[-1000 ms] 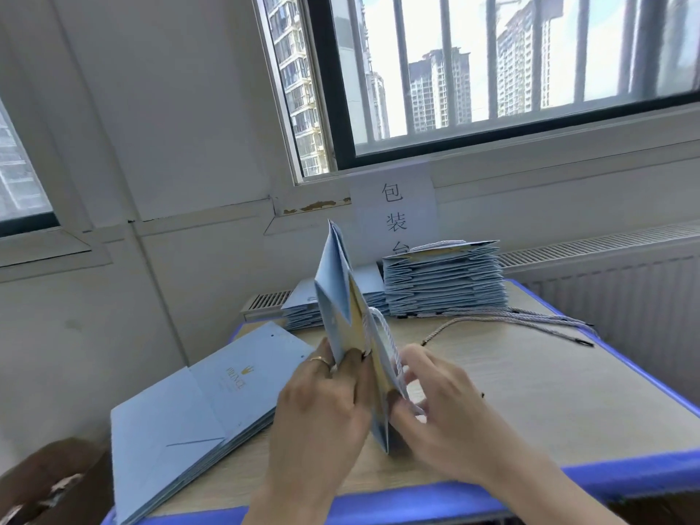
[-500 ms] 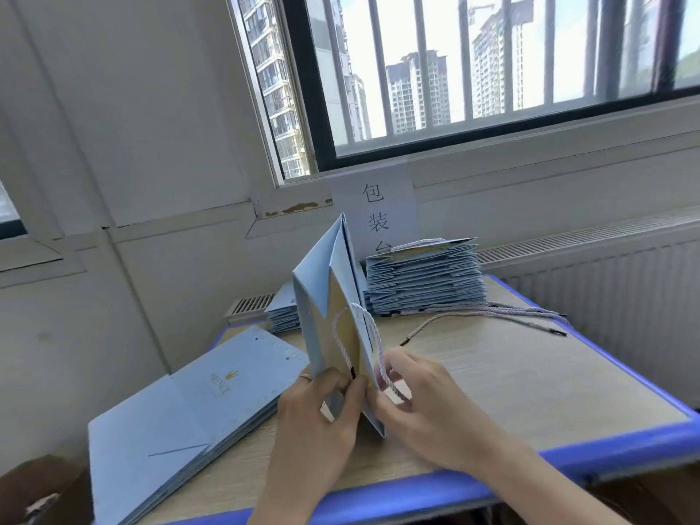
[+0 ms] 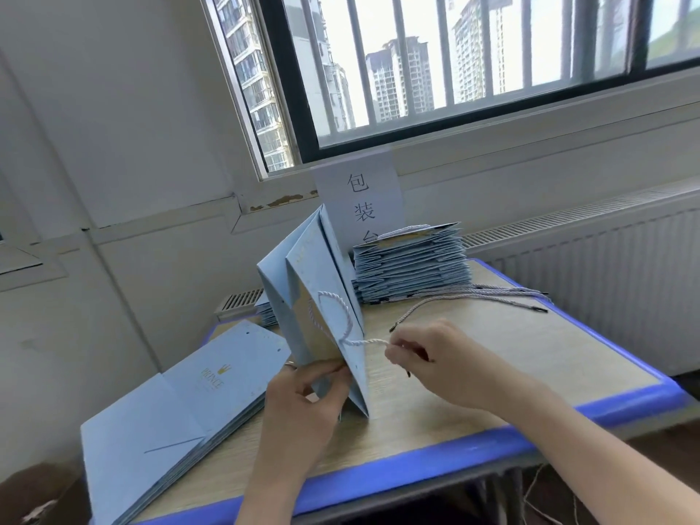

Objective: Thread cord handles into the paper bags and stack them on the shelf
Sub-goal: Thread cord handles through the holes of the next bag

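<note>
Rightward the right hand is pulling away, fingertips pinching the cord beside the paper bag; left hand is pinching its edge.

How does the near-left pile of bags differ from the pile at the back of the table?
The near-left pile is low; the back pile is taller. The near-left pile's top bag has empty holes; the back pile's top bag carries a cord handle. Both hold flat light-blue bags.
</note>
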`<state>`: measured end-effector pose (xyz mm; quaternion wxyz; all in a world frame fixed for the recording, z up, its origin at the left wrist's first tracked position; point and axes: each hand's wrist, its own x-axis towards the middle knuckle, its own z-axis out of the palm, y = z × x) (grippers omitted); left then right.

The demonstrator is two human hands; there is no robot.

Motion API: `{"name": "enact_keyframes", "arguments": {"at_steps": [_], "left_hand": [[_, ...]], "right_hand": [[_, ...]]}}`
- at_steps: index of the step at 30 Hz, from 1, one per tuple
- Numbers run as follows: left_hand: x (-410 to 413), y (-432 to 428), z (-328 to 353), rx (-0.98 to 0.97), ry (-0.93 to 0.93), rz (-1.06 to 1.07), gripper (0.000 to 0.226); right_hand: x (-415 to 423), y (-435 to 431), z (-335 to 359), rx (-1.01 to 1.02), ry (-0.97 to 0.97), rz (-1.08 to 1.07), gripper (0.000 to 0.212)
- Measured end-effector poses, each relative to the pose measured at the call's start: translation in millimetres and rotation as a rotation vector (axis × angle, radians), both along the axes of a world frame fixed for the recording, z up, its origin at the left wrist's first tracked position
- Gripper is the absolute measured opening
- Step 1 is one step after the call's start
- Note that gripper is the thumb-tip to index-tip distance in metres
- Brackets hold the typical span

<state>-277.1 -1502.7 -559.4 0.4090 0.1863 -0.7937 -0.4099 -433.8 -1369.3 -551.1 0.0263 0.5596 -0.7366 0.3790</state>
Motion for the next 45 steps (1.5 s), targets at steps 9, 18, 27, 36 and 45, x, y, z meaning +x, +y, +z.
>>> {"name": "enact_keyframes", "arguments": {"at_steps": [9,18,27,36,45], "left_hand": [[-3,4,1,-0.052,-0.017,-0.007,0.042],[-3,2,-3,-0.079,-0.036,-0.017,0.042],[-3,4,-1,-0.109,-0.037,0.012,0.032],[-6,-1,-8,-0.204,-0.053,0.042,0.025],[-5,1,-7,-0.219,-0.084,0.049,0.028]], "right_hand": [[10,-15,-8,-0.198,-0.542,0.245,0.006],[14,-18,-13,-0.208,-0.496,0.206,0.009],[14,-24,-15,-0.167,-0.422,0.193,0.009],[15,-26,-18,-0.193,-0.395,0.196,0.012],[17,-19,-18,-0.022,-0.391,0.104,0.024]]}}
